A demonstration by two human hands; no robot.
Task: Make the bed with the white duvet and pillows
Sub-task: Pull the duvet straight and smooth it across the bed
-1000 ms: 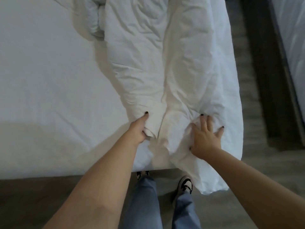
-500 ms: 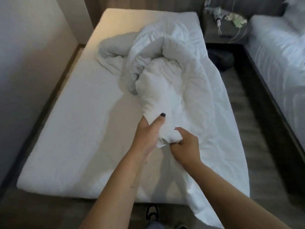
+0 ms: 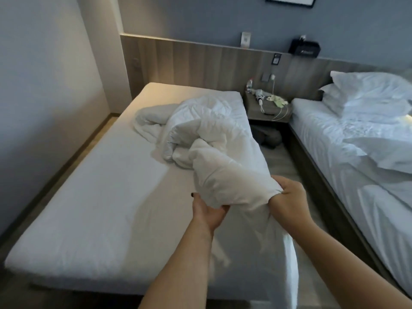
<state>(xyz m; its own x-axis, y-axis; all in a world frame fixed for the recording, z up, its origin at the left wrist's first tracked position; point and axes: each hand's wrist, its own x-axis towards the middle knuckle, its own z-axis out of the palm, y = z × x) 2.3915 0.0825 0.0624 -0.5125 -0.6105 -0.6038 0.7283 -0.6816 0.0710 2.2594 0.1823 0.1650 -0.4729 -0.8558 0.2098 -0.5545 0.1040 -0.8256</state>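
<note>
- the person stood at the foot of the bed [image 3: 93,219], both arms stretched out over the bare mattress sheet.
- the white duvet [image 3: 207,139] lay bunched in a heap along the right side of that bed, its far folds reaching toward the headboard and its near end raised off the sheet.
- the left hand [image 3: 208,211] cupped the raised end from below, fingers curled into the cloth — a hold that looked meant to carry the weight.
- the right hand [image 3: 287,201] was clenched tight on a gathered fistful of the same end, likely hunting for an edge or corner to pull.
- held so close together, the hands kept the bulk under control — spreading it flat seemed the step ahead.
- a flap of the duvet hung over the bed's near right corner toward the floor.
- the pillows [image 3: 367,92] sat stacked on the neighbouring bed, well apart from the work, so they were probably left for last.
</note>
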